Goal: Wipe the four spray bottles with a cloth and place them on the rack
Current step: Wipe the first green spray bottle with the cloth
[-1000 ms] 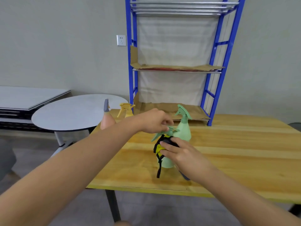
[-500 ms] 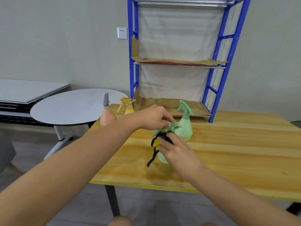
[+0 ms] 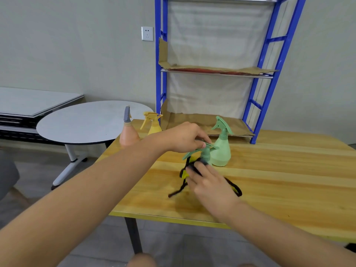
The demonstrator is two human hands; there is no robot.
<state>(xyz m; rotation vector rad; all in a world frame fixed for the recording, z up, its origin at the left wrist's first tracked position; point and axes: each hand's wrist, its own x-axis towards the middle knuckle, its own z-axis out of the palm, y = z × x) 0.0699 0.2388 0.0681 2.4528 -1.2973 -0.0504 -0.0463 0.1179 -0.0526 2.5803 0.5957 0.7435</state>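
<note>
Your left fingers (image 3: 200,140) are curled down and pinch the trigger head of the near green bottle (image 3: 205,154), holding it from above. Your left hand (image 3: 183,137) sits over it, arm reaching in from the lower left. Your right hand (image 3: 209,185) presses a cloth (image 3: 185,171) against the bottle's body, fingers wrapped round the fabric; the hand hides most of the bottle below the neck. The cloth is yellow with black edging, and black strips of it trail out on both sides of your hand, blurred.

The near green bottle stands on the wooden table (image 3: 279,182), pale mint all over, with its nozzle pointing left. Just behind it to the right stands a second green bottle (image 3: 221,149), upright, of the same colour. Farther left, near the table's back corner, are an orange bottle (image 3: 128,136) with a grey head and a yellow bottle (image 3: 153,125). The blue rack (image 3: 269,74), its shelves lined with cardboard, stands at the back of the table.
</note>
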